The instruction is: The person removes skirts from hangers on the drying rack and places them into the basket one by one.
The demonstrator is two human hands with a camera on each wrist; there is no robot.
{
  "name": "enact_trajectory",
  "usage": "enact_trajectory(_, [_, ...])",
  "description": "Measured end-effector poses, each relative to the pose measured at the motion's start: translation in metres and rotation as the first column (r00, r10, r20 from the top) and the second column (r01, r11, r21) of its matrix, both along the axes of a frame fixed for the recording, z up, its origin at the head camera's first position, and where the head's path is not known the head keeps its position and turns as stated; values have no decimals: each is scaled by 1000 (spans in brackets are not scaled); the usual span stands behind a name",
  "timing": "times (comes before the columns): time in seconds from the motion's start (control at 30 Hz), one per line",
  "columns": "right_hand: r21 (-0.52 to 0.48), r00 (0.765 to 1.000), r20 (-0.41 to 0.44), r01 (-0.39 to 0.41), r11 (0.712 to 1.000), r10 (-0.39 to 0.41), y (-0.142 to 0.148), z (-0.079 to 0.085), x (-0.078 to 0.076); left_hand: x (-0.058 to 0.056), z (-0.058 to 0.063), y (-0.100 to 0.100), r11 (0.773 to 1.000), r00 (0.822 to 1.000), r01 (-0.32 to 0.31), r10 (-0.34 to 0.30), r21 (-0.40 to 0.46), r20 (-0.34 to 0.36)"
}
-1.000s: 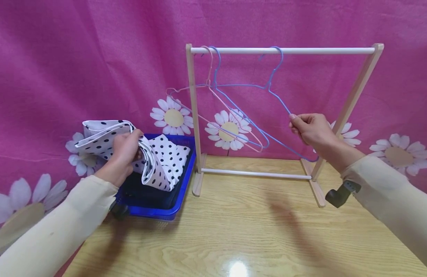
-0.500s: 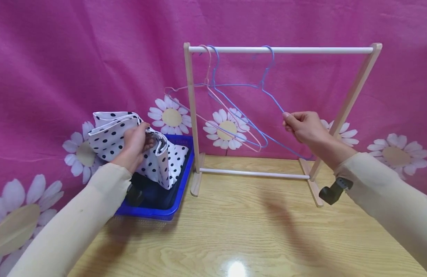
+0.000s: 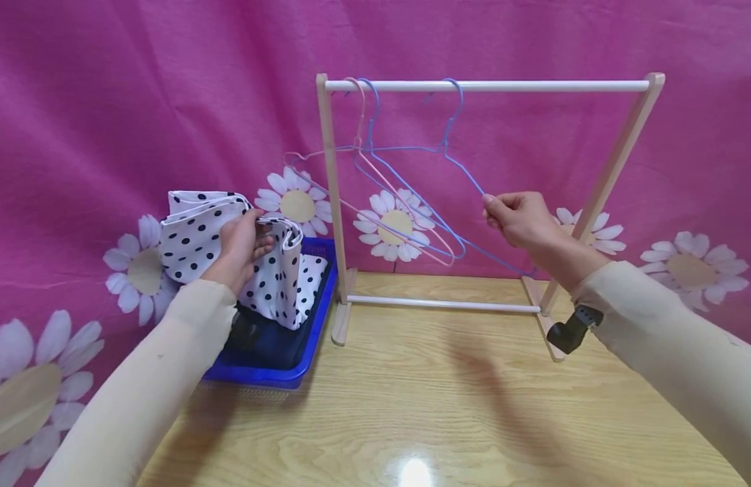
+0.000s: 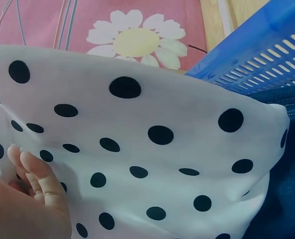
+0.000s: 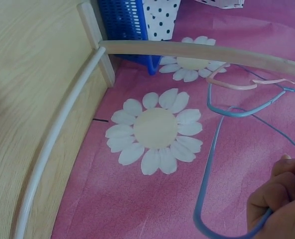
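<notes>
My left hand [image 3: 237, 245] grips a folded white cloth with black polka dots [image 3: 195, 238] over the basket, the thumb on top near its folds. In the left wrist view this polka-dot cloth [image 4: 182, 154] spreads across most of the picture, with the fingers [image 4: 42, 177] at its left side. My right hand [image 3: 521, 216] pinches the sloping arm of a blue wire hanger [image 3: 463, 170], which hooks over the rack's white rail [image 3: 534, 86]. Seen from the right wrist, the right hand [image 5: 279, 199] is around the hanger's wire at the lower right.
A blue plastic basket [image 3: 314, 345] at the left holds dark folded fabric [image 3: 266, 341] and more dotted cloth [image 3: 311, 281]. A pink hanger [image 3: 384, 172] and another blue hanger [image 3: 406, 182] hang at the rack's left end. The rack's wooden post [image 3: 619, 162] stands behind the right forearm.
My right hand has slid the blue hanger leftward along the rail. The left hand and its cloth have shifted slightly up and right, and the cloth hangs more spread out.
</notes>
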State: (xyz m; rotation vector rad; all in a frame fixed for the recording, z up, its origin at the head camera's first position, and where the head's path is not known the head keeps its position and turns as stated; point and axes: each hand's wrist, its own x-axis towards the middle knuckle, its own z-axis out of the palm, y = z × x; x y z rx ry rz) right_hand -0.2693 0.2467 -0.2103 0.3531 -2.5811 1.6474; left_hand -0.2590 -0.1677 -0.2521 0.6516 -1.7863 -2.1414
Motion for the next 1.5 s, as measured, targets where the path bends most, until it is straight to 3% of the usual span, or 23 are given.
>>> enact_trajectory(0.57, [-16, 1000, -11, -7, 1000, 7, -12, 2, 0, -12, -1, 5, 999, 1000, -16, 16, 31, -10])
enact_trajectory(0.87, [8, 1000, 27, -5, 1000, 5, -16, 6, 1, -21, -3, 5, 998, 1000, -8, 8, 59, -11])
enact_trajectory(1.13, [32, 1000, -10, -15, 999, 15, -23, 10, 0, -29, -3, 5, 997, 1000, 12, -11, 80, -13])
enact_trajectory(1.5, [8, 1000, -20, -17, 1000, 17, -31, 9, -1, -38, -9, 6, 999, 999, 36, -36, 3, 17])
